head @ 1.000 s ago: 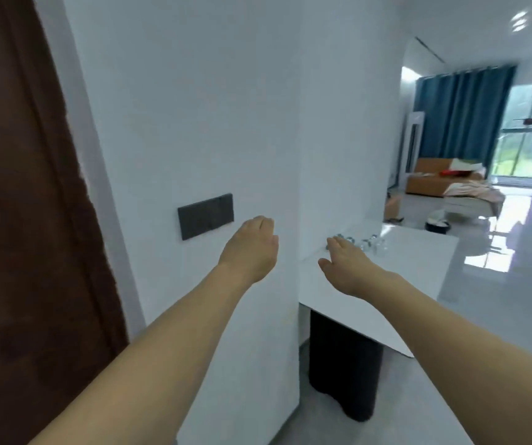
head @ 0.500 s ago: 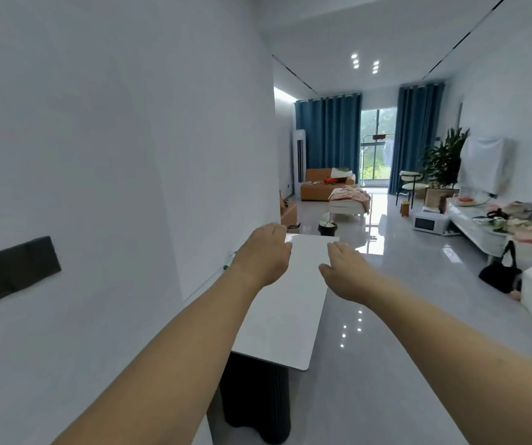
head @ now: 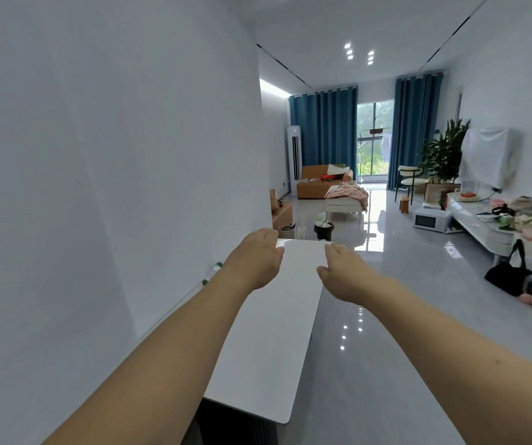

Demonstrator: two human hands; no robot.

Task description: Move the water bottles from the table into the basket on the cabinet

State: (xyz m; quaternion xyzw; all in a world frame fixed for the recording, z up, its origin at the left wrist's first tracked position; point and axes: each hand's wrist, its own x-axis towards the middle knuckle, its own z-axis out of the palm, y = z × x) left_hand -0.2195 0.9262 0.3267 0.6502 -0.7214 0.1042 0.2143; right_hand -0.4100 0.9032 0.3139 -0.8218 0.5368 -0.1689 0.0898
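left hand (head: 253, 263) and right hand (head: 343, 273) empty over long white table (head: 267, 342), water bottles (head: 211, 273) barely visible

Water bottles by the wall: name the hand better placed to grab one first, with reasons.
Left. The water bottles lie at the table's wall edge, just beside the left hand. The right hand hovers over the table's opposite edge. Both hands are empty.

Home living room: sofa (head: 317, 184), curtains (head: 324, 130).
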